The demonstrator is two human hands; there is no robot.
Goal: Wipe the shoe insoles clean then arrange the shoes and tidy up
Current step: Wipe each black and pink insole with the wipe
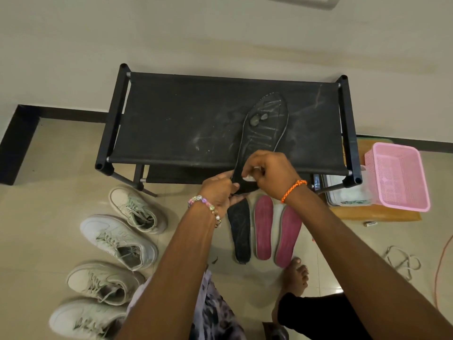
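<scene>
Wiping black insole (263, 123) at frame centre, toe resting on dusty shoe rack (171, 119). Left hand (218, 192) pinching heel end; right hand (269, 173) fingers curled round white wipe (250, 177). Best: hold heel firm, stroke heel-to-toe, lift off grey debris mid-insole. Other insoles lower centre on floor.

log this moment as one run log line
step: wiping | left hand: holds black insole heel | right hand: rubs white wipe on it | on floor: black insole, two pink insoles
</scene>
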